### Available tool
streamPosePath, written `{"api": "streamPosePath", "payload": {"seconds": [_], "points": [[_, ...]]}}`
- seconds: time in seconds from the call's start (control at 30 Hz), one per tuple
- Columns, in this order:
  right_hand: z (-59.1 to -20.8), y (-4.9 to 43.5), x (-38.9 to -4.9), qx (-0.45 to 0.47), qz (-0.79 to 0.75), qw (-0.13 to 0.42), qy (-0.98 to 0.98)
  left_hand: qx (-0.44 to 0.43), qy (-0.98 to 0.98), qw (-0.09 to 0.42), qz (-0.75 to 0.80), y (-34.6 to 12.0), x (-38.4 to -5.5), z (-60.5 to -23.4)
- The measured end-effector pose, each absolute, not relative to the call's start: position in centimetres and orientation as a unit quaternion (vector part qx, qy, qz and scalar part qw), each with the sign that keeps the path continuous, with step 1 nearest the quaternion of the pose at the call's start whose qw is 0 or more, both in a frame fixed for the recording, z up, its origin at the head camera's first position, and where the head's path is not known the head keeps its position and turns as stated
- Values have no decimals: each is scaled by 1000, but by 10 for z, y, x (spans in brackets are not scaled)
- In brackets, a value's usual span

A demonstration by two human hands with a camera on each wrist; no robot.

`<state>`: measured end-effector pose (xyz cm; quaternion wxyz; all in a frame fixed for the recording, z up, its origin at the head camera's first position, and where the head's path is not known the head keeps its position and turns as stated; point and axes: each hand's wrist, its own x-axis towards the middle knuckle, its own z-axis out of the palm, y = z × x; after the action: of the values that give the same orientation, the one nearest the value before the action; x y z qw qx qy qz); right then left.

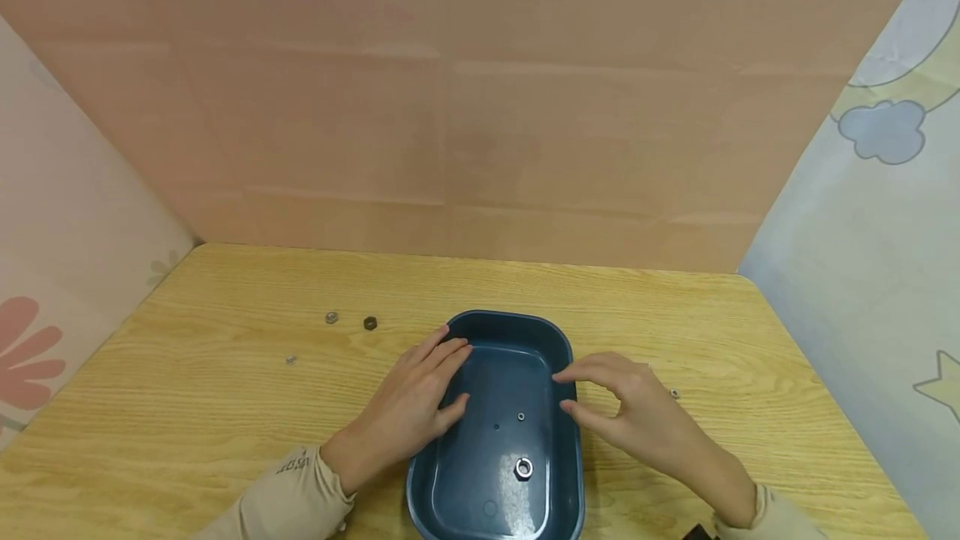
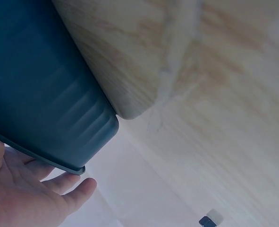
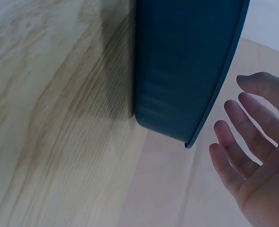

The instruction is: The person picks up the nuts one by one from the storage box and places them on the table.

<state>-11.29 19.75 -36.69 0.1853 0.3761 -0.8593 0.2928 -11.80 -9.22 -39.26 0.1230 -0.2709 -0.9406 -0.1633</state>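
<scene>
A dark blue plastic tub (image 1: 491, 382) stands on the wooden table. Inside it lie a large metal nut (image 1: 523, 468), a much smaller nut (image 1: 521, 417) and a tiny dark piece (image 1: 497, 427). My left hand (image 1: 408, 407) lies over the tub's left rim, fingers spread and extended; the left wrist view shows its fingers (image 2: 82, 191) at the rim from outside. At the right rim is my right hand (image 1: 626, 402), thumb and fingers bent loosely with a gap between them and nothing held. The right wrist view has its fingertips (image 3: 219, 127) beside the tub wall.
Left of the tub on the table (image 1: 187, 407) lie a silver nut (image 1: 332, 317), a black nut (image 1: 371, 323) and a small metal piece (image 1: 291, 359). Another small nut (image 1: 674, 393) lies beyond my right hand. A papered wall (image 1: 450, 123) closes off the back.
</scene>
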Motion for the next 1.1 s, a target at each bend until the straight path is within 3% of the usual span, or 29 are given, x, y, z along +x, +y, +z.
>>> {"api": "streamPosePath", "payload": {"seconds": [0.43, 1.1], "points": [[-376, 184, -118, 410, 268, 168, -855, -266, -943, 115, -164, -92, -118, -392], [-378, 163, -124, 386, 191, 69, -900, -266, -943, 108, -166, -91, -118, -391]]}}
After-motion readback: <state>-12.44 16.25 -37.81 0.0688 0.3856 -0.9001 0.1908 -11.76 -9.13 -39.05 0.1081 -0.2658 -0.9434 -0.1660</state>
